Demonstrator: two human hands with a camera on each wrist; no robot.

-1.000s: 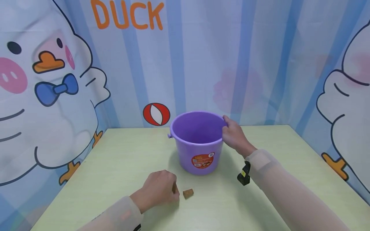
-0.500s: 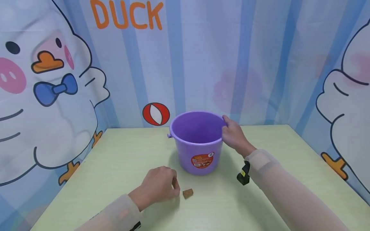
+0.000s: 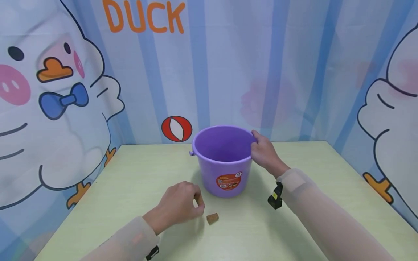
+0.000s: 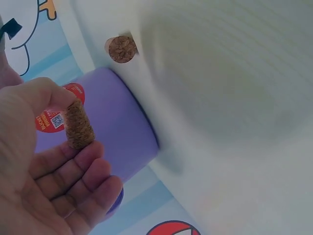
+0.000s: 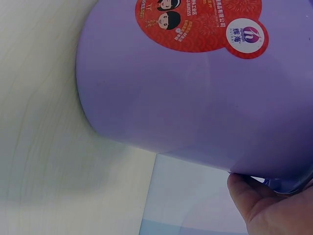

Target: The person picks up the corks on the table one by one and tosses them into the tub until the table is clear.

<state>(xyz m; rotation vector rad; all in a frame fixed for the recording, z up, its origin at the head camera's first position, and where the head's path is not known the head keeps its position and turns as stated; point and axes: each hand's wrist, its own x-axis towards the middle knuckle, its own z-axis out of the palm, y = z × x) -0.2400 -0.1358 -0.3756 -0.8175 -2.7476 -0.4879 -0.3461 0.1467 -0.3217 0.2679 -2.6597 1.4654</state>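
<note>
Between thumb and fingertips, my left hand (image 3: 179,203) pinches a cork (image 4: 78,125), seen plainly in the left wrist view and mostly hidden by the hand from above. A second cork (image 3: 212,218) lies on the table just right of that hand. Behind them stands a purple bucket (image 3: 225,174), upright, with a red label (image 3: 229,181) on its front. My right hand (image 3: 266,153) grips the bucket's right rim, thumb on top. In the right wrist view the fingers (image 5: 244,198) curl at the rim's side.
The pale green table (image 3: 147,166) runs back to a blue striped curtain (image 3: 225,65) printed with ducks and a ball. A small peg (image 3: 192,153) sticks out at the bucket's left rim. A black strap device (image 3: 275,197) sits at the right wrist.
My left hand has risen from the table beside the lying cork, moving slightly up and towards the bucket with its cork. The right hand and the bucket have stayed put.
</note>
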